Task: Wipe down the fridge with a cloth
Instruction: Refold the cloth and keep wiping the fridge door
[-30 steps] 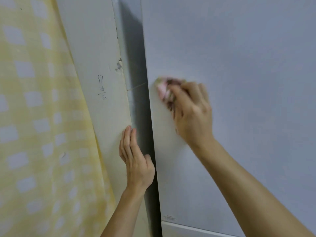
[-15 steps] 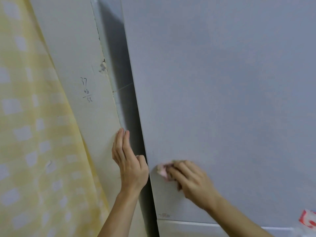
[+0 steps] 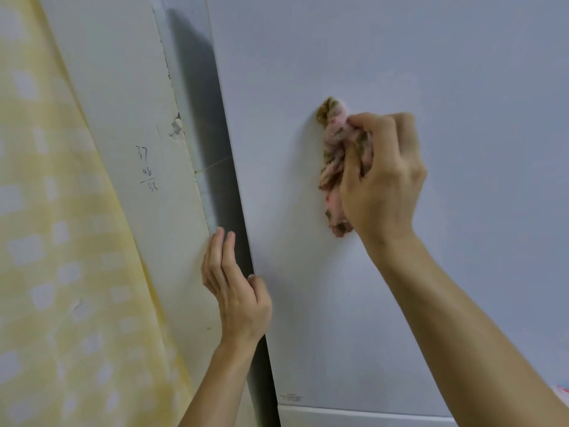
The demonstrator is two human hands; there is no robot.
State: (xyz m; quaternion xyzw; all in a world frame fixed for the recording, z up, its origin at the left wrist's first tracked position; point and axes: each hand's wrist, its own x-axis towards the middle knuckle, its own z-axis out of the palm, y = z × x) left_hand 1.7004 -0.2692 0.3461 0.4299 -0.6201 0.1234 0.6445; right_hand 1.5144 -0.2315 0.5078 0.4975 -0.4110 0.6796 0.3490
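The cloth [image 3: 338, 161] is gripped in the curled right hand [image 3: 381, 177] against the fridge [image 3: 462, 72] door. The left hand [image 3: 234, 288], fingers straight, is braced at the door's left edge. The bunched cloth may leave streaks.

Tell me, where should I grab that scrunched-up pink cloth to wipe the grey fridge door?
Grab the scrunched-up pink cloth round its bunched middle, coming from the front, as the right hand does. Its back lies against the pale grey fridge door, so only the front is free, and both ends poke out past the hand.
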